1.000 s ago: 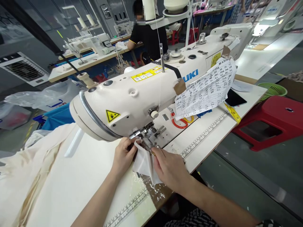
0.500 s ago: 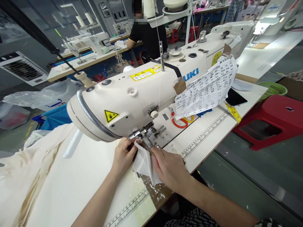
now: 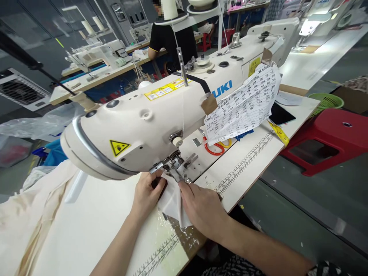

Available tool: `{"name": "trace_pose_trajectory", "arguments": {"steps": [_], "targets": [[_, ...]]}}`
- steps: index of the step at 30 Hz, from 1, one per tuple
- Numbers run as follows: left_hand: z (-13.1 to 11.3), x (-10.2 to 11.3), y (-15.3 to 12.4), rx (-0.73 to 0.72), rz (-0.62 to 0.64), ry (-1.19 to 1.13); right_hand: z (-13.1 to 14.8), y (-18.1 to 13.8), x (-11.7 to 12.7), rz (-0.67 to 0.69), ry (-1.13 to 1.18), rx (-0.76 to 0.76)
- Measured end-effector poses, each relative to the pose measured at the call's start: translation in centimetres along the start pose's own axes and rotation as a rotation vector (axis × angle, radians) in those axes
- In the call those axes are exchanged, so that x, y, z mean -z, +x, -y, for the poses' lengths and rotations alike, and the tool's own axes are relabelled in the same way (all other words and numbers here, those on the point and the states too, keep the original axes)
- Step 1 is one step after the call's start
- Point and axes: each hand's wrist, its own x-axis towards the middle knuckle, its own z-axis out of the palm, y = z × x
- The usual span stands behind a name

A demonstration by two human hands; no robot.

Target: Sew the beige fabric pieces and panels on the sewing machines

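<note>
A small piece of white fabric [image 3: 170, 198] lies under the needle area of a white sewing machine [image 3: 129, 122], its loose end hanging toward me. My left hand [image 3: 147, 191] pinches the fabric's left edge, close under the machine head, with the fingertips partly hidden. On the other side, my right hand [image 3: 201, 205] is closed on the fabric's right edge, just in front of the metal presser foot [image 3: 175, 173]. Between the two hands the cloth stretches fairly flat, with a fold near my right fingers.
Orange-handled scissors [image 3: 214, 149] lie behind the needle area. A handwritten paper sheet [image 3: 244, 103] is taped to the machine. A yellow tape measure [image 3: 278, 132] and a dark phone [image 3: 282, 113] are at the right. Cream fabric [image 3: 43, 214] covers the left; a red stool [image 3: 324, 142] stands right.
The view has shifted slightly, moving the machine left in the picture. My right fingers have come lower and closer over the fabric, which now lies flatter at the presser foot.
</note>
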Motion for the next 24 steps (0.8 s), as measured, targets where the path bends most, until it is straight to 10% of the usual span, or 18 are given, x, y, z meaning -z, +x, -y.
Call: {"name": "trace_pose_trajectory", "arguments": {"steps": [24], "targets": [[-0.5,0.8,0.1,0.463,0.004,-0.158,0.2,0.5,0.6,0.049,0.103,-0.020]]}}
